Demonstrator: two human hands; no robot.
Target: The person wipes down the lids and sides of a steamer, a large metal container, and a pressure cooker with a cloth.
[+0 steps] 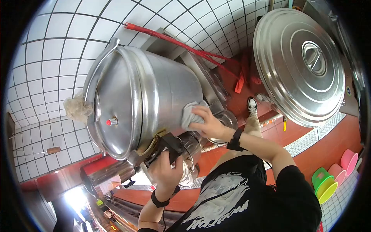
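A large metal pressure cooker (174, 81) stands tilted in my wide view, its lid (119, 96) on and a small red-tipped valve (111, 121) on top. My right hand (208, 121) presses a crumpled grey cloth (191, 115) against the cooker's side, fingers bent over it. Close by, my left hand (166, 172) is closed around the black side handle (174, 145) of the cooker. Brownish grime marks the metal near that handle. Part of the left fingers is hidden behind the handle.
A big pot with a round steel lid (297, 65) stands at right. Red poles (174, 40) lean by the tiled wall. Coloured plastic basins (324, 185) sit on the floor at lower right. A translucent plastic bag (78, 108) hangs at the lid's far edge.
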